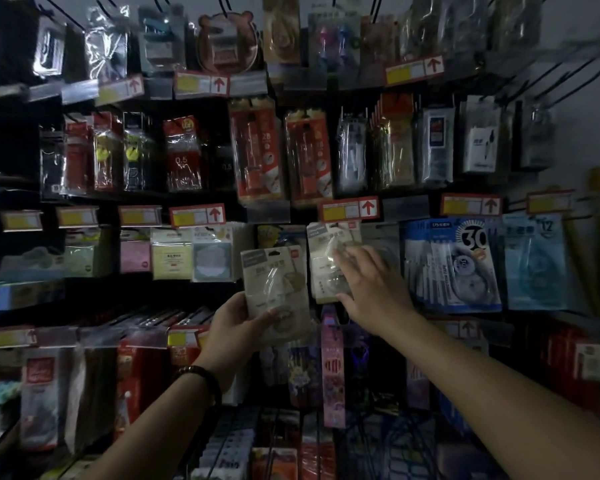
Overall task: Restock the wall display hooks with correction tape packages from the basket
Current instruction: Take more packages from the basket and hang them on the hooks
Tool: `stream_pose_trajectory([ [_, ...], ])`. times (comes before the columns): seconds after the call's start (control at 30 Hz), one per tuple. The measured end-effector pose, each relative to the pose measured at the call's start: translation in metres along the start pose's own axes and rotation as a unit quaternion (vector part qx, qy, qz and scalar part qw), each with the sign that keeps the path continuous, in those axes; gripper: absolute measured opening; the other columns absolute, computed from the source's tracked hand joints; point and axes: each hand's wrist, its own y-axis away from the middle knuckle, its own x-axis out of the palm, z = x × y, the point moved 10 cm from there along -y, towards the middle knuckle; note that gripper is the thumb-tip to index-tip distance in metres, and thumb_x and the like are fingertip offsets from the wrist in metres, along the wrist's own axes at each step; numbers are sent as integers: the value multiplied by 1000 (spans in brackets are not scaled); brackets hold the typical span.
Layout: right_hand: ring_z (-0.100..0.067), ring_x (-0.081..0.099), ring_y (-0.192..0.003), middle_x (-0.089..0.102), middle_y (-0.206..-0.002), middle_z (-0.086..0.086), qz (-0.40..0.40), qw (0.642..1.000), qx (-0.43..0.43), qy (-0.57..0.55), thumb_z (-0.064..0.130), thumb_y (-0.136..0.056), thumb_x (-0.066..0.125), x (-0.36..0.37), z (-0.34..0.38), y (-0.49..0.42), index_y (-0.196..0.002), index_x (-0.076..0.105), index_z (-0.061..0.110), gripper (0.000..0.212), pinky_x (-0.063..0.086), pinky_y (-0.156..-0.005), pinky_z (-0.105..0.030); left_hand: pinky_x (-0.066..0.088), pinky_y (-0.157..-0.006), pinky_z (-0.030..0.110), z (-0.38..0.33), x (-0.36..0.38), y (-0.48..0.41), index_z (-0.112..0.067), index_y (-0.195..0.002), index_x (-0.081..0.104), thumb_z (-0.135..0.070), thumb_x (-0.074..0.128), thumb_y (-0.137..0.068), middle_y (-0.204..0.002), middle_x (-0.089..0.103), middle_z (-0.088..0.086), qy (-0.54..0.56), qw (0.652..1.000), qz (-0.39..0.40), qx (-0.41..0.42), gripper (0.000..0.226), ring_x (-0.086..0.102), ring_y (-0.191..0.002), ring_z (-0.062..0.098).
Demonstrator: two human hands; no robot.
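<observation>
A dimly lit stationery shop. A wall display fills the view, its rows of black hooks (579, 77) hung with carded and bagged goods: red packs of pencil lead (182, 154) marked 0.5, red-and-white blister cards (257, 150) marked 2B, pastel sticky notes (172, 254) and blue correction tape packages (452, 268). Along each row sit price labels (197, 215), yellow and white with a red arrow pointing up (the print is too blurred to read). Identical packs hang one behind another on a single hook.
</observation>
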Motion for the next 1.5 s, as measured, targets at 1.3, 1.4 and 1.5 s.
stream_pose_trajectory([
  [1.3,-27,34,-138,39,-149,-5,24,999,45,-2,37,-87,76,-3,6,-6,-160,25,24,90,49,-102,-46,58,-81,28,4,42,4,-27,-123,66,-36,75,-95,-118,68,-10,-295,953,28,67,30,70,-99,8],
  [1.4,-29,33,-140,37,-152,-7,44,998,55,2,31,-85,79,2,5,-6,-156,28,23,88,51,-102,-49,50,-74,14,2,44,11,-27,-119,67,-38,71,-97,-116,68,-10,-340,935,39,89,25,67,-96,4],
  [1.5,-32,24,-151,21,-164,-10,73,994,79,-35,37,-87,77,7,4,4,-156,28,24,86,45,-112,-53,52,-71,12,6,45,27,-31,-114,65,-36,68,-100,-118,66,-11,-368,922,66,99,16,68,-97,3],
])
